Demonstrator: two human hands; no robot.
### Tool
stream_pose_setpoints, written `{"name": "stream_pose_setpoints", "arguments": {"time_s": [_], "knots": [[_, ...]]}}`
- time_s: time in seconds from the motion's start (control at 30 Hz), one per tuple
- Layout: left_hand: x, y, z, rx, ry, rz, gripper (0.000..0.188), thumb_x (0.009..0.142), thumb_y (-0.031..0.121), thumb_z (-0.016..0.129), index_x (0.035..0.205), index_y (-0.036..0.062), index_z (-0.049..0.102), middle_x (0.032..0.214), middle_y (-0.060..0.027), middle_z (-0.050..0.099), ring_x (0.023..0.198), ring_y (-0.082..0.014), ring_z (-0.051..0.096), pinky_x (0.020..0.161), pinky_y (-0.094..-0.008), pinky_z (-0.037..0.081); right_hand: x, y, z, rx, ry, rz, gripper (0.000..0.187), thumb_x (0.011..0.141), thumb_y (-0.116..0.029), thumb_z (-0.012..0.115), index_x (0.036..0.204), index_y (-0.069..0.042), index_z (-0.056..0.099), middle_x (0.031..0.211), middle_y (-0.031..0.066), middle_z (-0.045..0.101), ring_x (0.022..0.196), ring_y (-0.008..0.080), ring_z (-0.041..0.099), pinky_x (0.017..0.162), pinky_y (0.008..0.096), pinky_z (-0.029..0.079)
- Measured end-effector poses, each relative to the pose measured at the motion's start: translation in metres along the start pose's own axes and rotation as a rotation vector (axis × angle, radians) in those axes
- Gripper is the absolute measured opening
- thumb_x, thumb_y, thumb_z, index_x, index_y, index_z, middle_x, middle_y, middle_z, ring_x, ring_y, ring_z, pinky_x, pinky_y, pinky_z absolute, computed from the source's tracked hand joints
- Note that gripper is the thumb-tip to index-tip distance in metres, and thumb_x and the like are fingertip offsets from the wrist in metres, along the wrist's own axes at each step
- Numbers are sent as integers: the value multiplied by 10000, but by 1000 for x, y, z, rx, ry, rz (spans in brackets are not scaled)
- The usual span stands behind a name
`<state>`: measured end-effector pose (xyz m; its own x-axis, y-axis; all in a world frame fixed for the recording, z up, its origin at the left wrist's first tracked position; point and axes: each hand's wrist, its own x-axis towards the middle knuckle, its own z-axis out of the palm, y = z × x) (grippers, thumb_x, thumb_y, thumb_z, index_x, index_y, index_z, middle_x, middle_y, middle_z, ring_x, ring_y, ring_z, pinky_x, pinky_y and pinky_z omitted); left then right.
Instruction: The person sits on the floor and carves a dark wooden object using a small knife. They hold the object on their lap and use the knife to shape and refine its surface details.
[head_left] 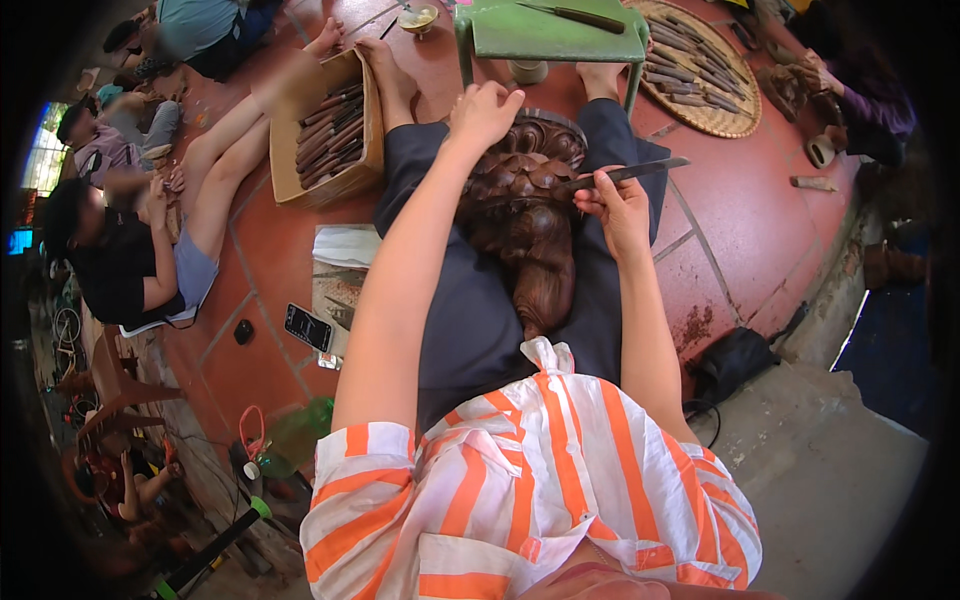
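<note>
With the dial centered on the carved dark-wood pedestal [525, 208] and 12 toward the top of the view, the workpiece lies along the person's lap between the thighs, its scalloped upper section toward 12 and its tapering, curved lower section toward 6. The left hand [484, 118] is at 11 o'clock, at the pedestal's molded rim, fingers bent; whether it grips the rim or merely rests there cannot be determined. The right hand [618, 208] is at 3 o'clock, thumb and fingers clamped on a narrow, dark flat-bladed tool [645, 169]; the free end points to 2 o'clock, the other end meets or overlaps the scalloped section. Work status, by judgement: overall form, scallops and grooved relief are established, indicating an advanced stage of shaping; detail work or smoothing may be outstanding, but surface finish cannot be verified at this resolution. Further hand tools are stocked in a cardboard box [374, 130] at 10 o'clock and on a round woven tray [738, 127] at 2 o'clock. A green stool [500, 36] stands at 12 o'clock, bearing a dark-handled knife [588, 18].
</note>
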<state>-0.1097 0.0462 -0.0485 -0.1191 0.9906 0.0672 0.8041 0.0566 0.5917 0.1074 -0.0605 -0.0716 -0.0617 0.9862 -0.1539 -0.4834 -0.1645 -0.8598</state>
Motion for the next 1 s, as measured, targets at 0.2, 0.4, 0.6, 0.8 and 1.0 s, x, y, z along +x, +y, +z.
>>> {"name": "stream_pose_setpoints", "arguments": {"time_s": [0.2, 0.4, 0.6, 0.8, 1.0], "knots": [[-3, 10, 15, 94, 91, -47, 576, 868, 514, 398, 805, 41, 720, 799, -269, 648, 837, -448, 632, 791, -506, 485, 3, -7, 12, -123, -12, -88, 102, 895, -66, 618, 944, -3, 554, 899, 109, 657, 739, 177, 673, 662, 253, 566], [-11, 11, 12, 169, 188, -67, 605, 874, 440, 358, 732, -45, 690, 766, -297, 635, 788, -439, 647, 775, -511, 505, 1, 0, 30, -313, 36, -169, 87, 856, -49, 664, 889, -9, 594, 808, 43, 626, 705, 100, 608, 630, 214, 514], [-5, 5, 25, 10, 363, 50, 467, 814, 380, 528, 597, -8, 674, 591, -232, 605, 580, -387, 629, 618, -473, 508, 13, 24, 11, -326, -21, -225, 85, 918, -90, 595, 959, -31, 550, 899, 82, 666, 721, 88, 621, 633, 182, 486], [-7, -2, 29, -45, 391, 75, 442, 802, 363, 564, 587, -9, 667, 573, -232, 594, 566, -380, 622, 584, -465, 504, 13, 31, 8, -354, -52, -266, 111, 935, -113, 577, 981, -19, 539, 907, 83, 664, 745, 93, 623, 665, 188, 498], [-5, 2, 29, -37, 366, 56, 450, 809, 372, 554, 583, -1, 666, 576, -231, 595, 570, -378, 625, 586, -466, 504, 15, 29, 7, -349, -61, -284, 115, 937, -116, 574, 992, -22, 539, 912, 84, 666, 752, 95, 624, 667, 187, 496]]}}
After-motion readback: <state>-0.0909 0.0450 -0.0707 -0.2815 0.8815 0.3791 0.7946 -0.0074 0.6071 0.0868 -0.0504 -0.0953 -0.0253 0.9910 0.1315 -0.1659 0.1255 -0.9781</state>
